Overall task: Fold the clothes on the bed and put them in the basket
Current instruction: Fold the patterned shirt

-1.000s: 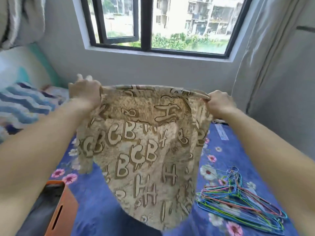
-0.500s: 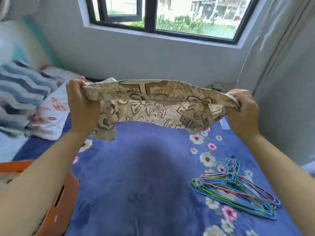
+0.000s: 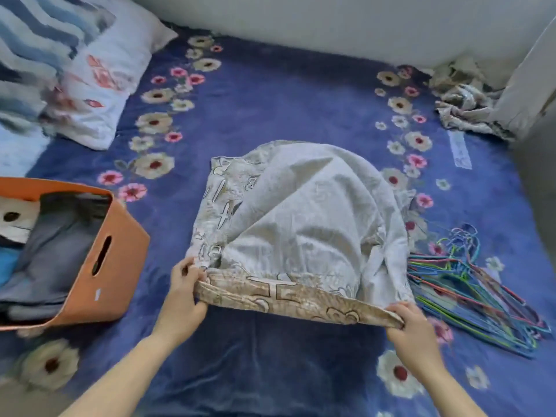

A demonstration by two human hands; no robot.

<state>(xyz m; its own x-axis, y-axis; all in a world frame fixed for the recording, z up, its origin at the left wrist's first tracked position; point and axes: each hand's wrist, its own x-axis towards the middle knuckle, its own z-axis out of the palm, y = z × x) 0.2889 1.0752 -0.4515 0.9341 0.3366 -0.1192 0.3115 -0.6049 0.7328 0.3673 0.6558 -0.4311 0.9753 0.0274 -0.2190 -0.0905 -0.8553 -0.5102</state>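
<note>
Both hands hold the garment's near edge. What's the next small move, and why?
Probably lower that edge onto the bed and smooth the garment flat: the left hand and right hand pinch its near corners, while the middle billows up, creased and too uneven to fold.

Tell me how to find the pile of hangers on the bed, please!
Start at the big blue flowered blanket and go to its right side. Just beside the right hand and the letter-printed cloth lie the hangers, a flat heap. They are the only thin wires there, in blue, green and pink, while everything nearby is soft fabric.
</note>
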